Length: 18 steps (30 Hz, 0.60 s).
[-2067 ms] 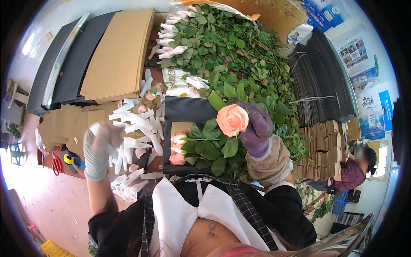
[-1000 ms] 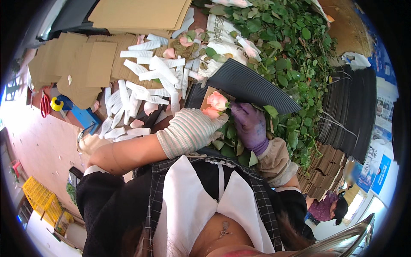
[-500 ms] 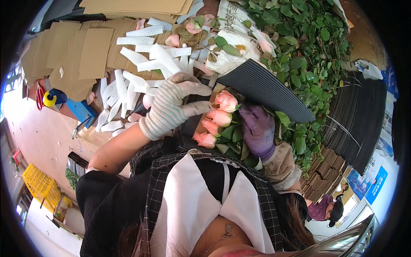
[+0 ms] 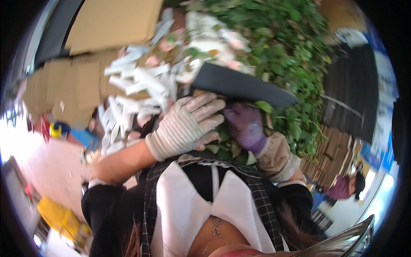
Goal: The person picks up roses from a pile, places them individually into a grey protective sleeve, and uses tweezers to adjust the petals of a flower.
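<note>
My left hand, in a white striped glove, lies over the rose heads with its fingers stretched out and covers them almost fully. Beside it, my right hand, in a purple glove, is curled over the stem side of the rose bunch; its fingertips are hard to see. Green rose leaves show between the hands and my apron. A black corrugated sheet stands up at the far side of both hands, with a brown cardboard edge by my left fingertips.
White mesh flower sleeves lie heaped at the left, near stacked brown cardboard sheets. Leafy green stems pile up at the right. Farther right stand strapped black sheets. Another person is in the right background.
My left hand has come down flat over the pink rose heads, which showed before. The black sheet appears farther left and stands lower in view. The whole view has shifted and blurred.
</note>
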### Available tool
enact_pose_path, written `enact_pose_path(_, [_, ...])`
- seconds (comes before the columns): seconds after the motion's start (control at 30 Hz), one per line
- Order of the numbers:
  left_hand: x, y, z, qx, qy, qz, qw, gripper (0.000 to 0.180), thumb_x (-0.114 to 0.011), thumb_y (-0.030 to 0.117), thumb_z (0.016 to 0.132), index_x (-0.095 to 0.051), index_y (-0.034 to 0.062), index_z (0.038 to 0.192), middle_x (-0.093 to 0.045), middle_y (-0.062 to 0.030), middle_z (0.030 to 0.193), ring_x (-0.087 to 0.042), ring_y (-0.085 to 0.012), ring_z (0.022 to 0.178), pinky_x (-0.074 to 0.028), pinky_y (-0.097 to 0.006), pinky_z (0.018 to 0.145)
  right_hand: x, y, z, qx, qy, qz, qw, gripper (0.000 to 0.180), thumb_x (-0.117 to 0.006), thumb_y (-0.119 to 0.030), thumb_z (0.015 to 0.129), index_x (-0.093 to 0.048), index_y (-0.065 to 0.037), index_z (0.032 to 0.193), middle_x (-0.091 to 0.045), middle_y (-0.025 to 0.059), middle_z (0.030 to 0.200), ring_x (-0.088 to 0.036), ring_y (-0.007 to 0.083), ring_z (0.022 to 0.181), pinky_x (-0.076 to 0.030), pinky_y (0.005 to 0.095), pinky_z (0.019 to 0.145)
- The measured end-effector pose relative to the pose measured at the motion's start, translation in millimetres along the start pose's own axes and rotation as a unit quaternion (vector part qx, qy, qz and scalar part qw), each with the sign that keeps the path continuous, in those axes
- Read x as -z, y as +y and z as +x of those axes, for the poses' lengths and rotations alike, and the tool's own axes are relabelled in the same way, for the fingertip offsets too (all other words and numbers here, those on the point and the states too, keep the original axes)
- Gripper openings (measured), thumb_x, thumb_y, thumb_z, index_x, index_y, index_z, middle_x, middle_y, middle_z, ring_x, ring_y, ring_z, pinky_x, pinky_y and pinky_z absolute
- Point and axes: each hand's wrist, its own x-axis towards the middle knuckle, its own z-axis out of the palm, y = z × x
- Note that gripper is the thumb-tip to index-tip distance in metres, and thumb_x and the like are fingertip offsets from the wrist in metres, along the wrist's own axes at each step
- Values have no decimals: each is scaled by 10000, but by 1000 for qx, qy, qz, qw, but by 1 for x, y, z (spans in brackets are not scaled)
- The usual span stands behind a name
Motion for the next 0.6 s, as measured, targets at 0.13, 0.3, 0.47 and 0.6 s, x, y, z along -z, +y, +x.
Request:
enact_pose_path(0.13, [5,4,3,33,-85,2,996,428,-726,326,703,-624,68,1029,-503,-165,1296,-460,-353,1223,-383,-467,977,-2,-5,4,24,2,15,1000,278,-538,-147,767,-578,-142,1042,-556,82,908,-587,260,765,-466,418,636])
enact_pose_path(0.3, [9,20,19,11,-113,35,993,408,-714,271,720,-630,49,1052,-498,-171,1307,-452,-363,1212,-381,-466,978,88,45,-66,-103,262,222,933,288,-631,-86,767,-619,-100,1054,-655,105,950,-622,301,808,-501,419,718])
enact_pose_path(0.47, [14,19,7,7,-98,81,992,388,-695,257,742,-641,41,1059,-502,-164,1314,-474,-374,1172,-401,-470,967,71,117,-89,-304,-70,89,946,203,-582,-165,808,-685,-139,981,-672,106,933,-641,293,839,-507,423,781])
enact_pose_path(0.6, [13,14,-1,-2,-96,88,991,428,-688,279,762,-619,72,1131,-507,-166,1308,-484,-380,1167,-394,-487,967,55,111,-105,-241,-128,-5,962,229,-583,-217,802,-701,-204,998,-675,113,936,-644,308,886,-504,416,813])
